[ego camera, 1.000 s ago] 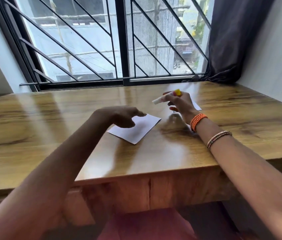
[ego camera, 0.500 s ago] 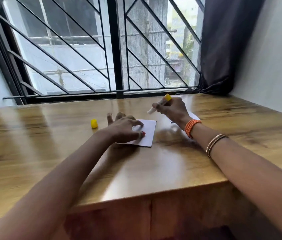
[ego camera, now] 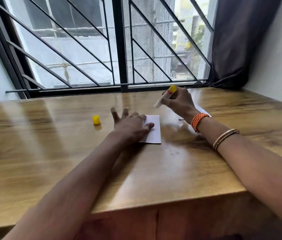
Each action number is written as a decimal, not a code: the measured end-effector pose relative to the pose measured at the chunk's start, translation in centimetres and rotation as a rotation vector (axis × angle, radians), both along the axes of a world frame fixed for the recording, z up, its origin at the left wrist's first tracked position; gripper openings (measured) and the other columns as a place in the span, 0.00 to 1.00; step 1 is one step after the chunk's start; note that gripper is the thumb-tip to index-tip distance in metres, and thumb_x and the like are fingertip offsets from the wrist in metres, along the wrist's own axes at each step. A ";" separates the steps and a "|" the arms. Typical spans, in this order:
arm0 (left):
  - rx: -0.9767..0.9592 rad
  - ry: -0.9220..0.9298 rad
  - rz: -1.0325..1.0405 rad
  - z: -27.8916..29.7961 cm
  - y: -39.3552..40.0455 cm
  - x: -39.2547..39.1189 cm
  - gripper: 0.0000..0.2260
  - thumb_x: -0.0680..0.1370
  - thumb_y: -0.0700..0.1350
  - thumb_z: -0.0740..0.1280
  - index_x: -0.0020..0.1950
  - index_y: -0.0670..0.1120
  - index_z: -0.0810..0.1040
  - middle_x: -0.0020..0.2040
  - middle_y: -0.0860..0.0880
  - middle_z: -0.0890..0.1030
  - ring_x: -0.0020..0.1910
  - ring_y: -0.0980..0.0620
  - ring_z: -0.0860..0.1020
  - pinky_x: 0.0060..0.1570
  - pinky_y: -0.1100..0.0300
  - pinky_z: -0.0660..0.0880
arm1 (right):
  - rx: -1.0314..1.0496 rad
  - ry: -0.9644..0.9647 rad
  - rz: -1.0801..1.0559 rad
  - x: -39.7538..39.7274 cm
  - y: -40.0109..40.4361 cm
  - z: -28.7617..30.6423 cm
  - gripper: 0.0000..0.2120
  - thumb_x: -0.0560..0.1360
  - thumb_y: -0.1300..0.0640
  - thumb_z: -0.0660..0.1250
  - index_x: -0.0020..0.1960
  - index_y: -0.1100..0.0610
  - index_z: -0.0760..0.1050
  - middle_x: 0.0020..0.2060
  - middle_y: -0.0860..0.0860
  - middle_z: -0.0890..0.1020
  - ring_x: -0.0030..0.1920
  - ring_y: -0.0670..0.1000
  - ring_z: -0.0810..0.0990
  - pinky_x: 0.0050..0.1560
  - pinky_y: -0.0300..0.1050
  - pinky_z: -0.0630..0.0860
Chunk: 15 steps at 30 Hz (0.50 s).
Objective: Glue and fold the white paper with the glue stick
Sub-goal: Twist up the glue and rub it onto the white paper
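Observation:
A small white paper [ego camera: 155,131] lies flat on the wooden table [ego camera: 50,153]. My left hand [ego camera: 130,124] rests on its left part with the fingers spread, pressing it down. My right hand [ego camera: 178,103] hovers above and to the right of the paper, holding the uncapped glue stick [ego camera: 165,97] with its white tip pointing down-left and its yellow end up. The stick's tip is above the table, not touching the paper.
The yellow cap [ego camera: 96,120] stands on the table to the left of my left hand. More white paper [ego camera: 204,112] lies under my right wrist. A barred window [ego camera: 119,49] runs along the table's far edge, a dark curtain [ego camera: 240,40] hangs at the right.
The view has tilted up and moved closer. My left hand has flattened onto the paper, which now lies squarer to me. My right hand with the glue stick has stayed raised.

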<state>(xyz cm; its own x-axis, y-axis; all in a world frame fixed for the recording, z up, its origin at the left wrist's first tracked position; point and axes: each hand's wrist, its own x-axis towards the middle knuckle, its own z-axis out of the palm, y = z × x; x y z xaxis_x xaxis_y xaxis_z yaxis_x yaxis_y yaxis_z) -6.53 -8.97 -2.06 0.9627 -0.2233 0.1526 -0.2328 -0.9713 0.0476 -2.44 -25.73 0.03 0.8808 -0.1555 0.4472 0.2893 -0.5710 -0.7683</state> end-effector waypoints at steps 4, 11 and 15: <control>-0.300 -0.015 -0.053 1.3 0.9 -0.4 0.18 0.81 0.54 0.51 0.70 0.56 0.67 0.76 0.54 0.62 0.77 0.53 0.46 0.72 0.41 0.40 | -0.078 -0.014 0.013 -0.6 0.1 -0.3 0.06 0.63 0.53 0.74 0.38 0.52 0.79 0.38 0.49 0.84 0.47 0.54 0.82 0.55 0.61 0.76; -0.175 0.243 -0.210 1.1 2.7 -0.9 0.22 0.80 0.52 0.58 0.74 0.56 0.61 0.78 0.56 0.52 0.76 0.56 0.39 0.72 0.49 0.42 | -0.227 -0.010 -0.035 -1.5 0.8 -0.1 0.09 0.67 0.53 0.71 0.45 0.55 0.82 0.38 0.49 0.81 0.46 0.52 0.79 0.56 0.54 0.74; -0.202 0.203 -0.184 1.1 2.3 -0.8 0.22 0.79 0.52 0.60 0.73 0.55 0.64 0.78 0.50 0.55 0.77 0.53 0.46 0.71 0.51 0.46 | -0.257 0.017 -0.038 -1.5 0.7 -0.1 0.09 0.66 0.53 0.72 0.44 0.55 0.82 0.34 0.46 0.79 0.43 0.49 0.77 0.54 0.53 0.75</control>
<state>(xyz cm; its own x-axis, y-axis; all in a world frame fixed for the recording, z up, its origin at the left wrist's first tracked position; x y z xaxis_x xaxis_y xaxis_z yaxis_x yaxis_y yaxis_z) -7.30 -6.66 -0.98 0.9243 -0.3810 0.0208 -0.3695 -0.8802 0.2978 -3.94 -25.06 -0.04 0.8841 -0.0718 0.4618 0.2523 -0.7585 -0.6009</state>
